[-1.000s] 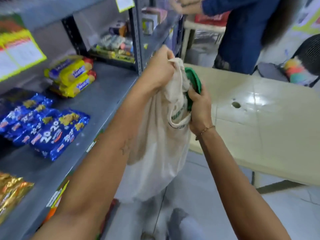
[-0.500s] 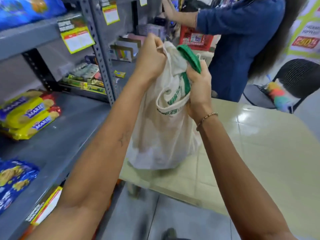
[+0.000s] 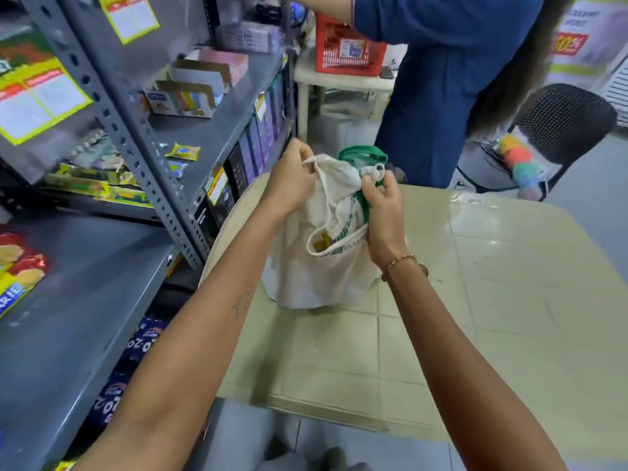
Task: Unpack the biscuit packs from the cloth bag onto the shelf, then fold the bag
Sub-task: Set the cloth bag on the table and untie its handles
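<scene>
While the cloth bag [image 3: 316, 266] stands on the table [image 3: 509, 300], both hands pinch its rim. The left hand [image 3: 292, 185] and right hand [image 3: 384, 205] are closed on fabric (mouth partly open).

At frame centre, a cloth bag [image 3: 316, 266] stands on a beige table [image 3: 475, 317]. The left hand [image 3: 292, 181] and right hand [image 3: 384, 212] pinch its rim apart. A grey shelf [image 3: 85, 300] fills the left.

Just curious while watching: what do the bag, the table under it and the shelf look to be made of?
The bag looks like soft off-white woven cloth: it slumps and creases, with green handles. The table seems moulded beige plastic, slightly glossy with a grid pattern, though that is a guess. The shelf looks like grey painted metal, judging by its perforated upright.
</scene>
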Motion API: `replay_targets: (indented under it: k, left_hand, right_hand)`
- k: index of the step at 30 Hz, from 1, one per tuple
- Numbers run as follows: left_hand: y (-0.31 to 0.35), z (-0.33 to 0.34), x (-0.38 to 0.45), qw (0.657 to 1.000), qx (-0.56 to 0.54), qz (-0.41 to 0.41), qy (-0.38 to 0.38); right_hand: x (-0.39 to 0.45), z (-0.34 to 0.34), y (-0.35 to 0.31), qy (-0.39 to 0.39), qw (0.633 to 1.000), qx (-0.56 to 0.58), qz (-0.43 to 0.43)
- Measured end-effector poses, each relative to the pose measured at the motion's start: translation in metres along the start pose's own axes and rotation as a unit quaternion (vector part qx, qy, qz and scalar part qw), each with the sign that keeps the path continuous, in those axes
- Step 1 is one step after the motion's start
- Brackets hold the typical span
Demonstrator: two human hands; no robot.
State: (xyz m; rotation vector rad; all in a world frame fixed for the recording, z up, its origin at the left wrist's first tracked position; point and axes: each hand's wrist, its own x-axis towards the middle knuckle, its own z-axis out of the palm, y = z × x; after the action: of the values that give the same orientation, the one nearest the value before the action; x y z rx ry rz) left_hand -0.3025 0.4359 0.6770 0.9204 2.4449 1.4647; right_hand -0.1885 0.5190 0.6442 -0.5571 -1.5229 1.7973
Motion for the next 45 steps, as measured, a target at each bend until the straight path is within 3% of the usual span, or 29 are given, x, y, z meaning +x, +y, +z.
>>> replay_targets:
  k: [7, 11, 14, 16, 20, 21, 23, 26, 28, 31, 33, 36, 39, 41, 43, 45]
  left_hand:
    - [-0.102, 0.023, -0.057, 0.975, 0.122, 0.012, -0.185]
    - [-0.152, 0.041, -0.108, 0.928, 0.141, -0.042, -0.342]
    - [-0.172, 0.049, -0.126, 0.899, 0.172, -0.059, -0.399]
    - [-0.173, 0.049, -0.125, 0.901, 0.200, -0.058, -0.381]
    - [-0.155, 0.048, -0.110, 0.971, 0.118, -0.030, -0.204]
    - [-0.148, 0.049, -0.107, 0.979, 0.083, -0.014, -0.188]
    - [-0.134, 0.053, -0.106, 0.966, 0.058, 0.021, -0.253]
    - [-0.125, 0.064, -0.110, 0.913, 0.124, 0.037, -0.387]
    - [-0.127, 0.070, -0.118, 0.925, 0.133, 0.021, -0.356]
    - [-0.130, 0.077, -0.132, 0.970, 0.095, -0.008, -0.226]
    - [-0.128, 0.081, -0.141, 0.985, 0.064, -0.030, -0.160]
    - [-0.122, 0.082, -0.150, 0.979, -0.033, -0.067, -0.192]
    - [-0.118, 0.076, -0.154, 0.948, -0.120, -0.090, -0.280]
    - [-0.117, 0.069, -0.155, 0.954, -0.136, -0.097, -0.250]
    - [-0.118, 0.065, -0.155, 0.972, -0.131, -0.091, -0.173]
    - [-0.118, 0.065, -0.156, 0.978, -0.124, -0.088, -0.143]
  right_hand:
    - [-0.059, -0.032, 0.085, -0.022, 0.987, -0.144, 0.066]
    - [-0.103, -0.061, 0.134, -0.055, 0.965, -0.224, 0.128]
    - [-0.117, -0.073, 0.151, -0.057, 0.947, -0.276, 0.154]
    - [-0.121, -0.076, 0.153, -0.058, 0.941, -0.294, 0.154]
    - [-0.122, -0.078, 0.147, -0.054, 0.948, -0.292, 0.116]
    - [-0.121, -0.078, 0.145, -0.058, 0.949, -0.291, 0.106]
    - [-0.119, -0.078, 0.140, -0.073, 0.951, -0.288, 0.088]
    - [-0.114, -0.078, 0.133, -0.065, 0.960, -0.264, 0.072]
    - [-0.112, -0.079, 0.128, -0.015, 0.966, -0.250, 0.065]
    - [-0.116, -0.082, 0.123, 0.089, 0.964, -0.249, 0.035]
    - [-0.119, -0.083, 0.122, 0.061, 0.963, -0.260, 0.040]
    - [-0.125, -0.080, 0.128, -0.038, 0.960, -0.266, 0.081]
    - [-0.125, -0.080, 0.130, 0.040, 0.967, -0.243, 0.068]
    - [-0.125, -0.082, 0.128, 0.059, 0.969, -0.234, 0.052]
    - [-0.125, -0.083, 0.126, 0.041, 0.970, -0.234, 0.048]
    - [-0.125, -0.082, 0.123, 0.005, 0.971, -0.235, 0.051]
